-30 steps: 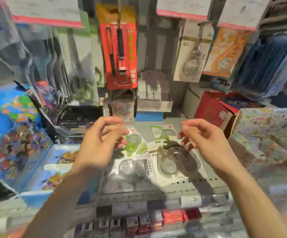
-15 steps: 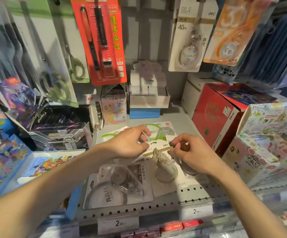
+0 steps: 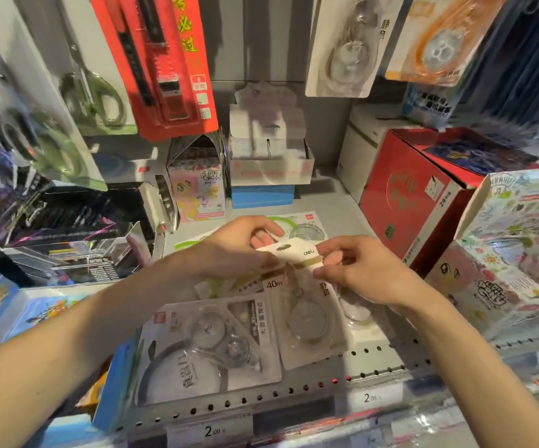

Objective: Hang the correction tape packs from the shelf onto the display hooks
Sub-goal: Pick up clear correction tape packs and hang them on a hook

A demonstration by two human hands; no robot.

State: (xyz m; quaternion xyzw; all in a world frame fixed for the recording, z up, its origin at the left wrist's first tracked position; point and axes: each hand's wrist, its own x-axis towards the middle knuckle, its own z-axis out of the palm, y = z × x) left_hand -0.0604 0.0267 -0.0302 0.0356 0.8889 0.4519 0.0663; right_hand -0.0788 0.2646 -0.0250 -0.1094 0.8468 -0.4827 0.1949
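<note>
Lifted off the shelf (image 3: 374, 357), correction tape pack (image 3: 307, 305) now hangs between left hand (image 3: 232, 247) and right hand (image 3: 358, 270)

A shop shelving bay fills the view. Its grey back panel (image 3: 271, 33) is ribbed and dim, with light falling from above and shadows under the hanging stock. The grey metal shelf (image 3: 323, 195) has a perforated front lip (image 3: 261, 396) carrying white price tags (image 3: 211, 431) marked 2.00. Stock crowds the sides: a red carton (image 3: 404, 195) at right, a blue box (image 3: 261, 195) at the back, dark glossy boxes (image 3: 68, 221) at left, and a red carded pack (image 3: 165, 59) overhead.
</note>
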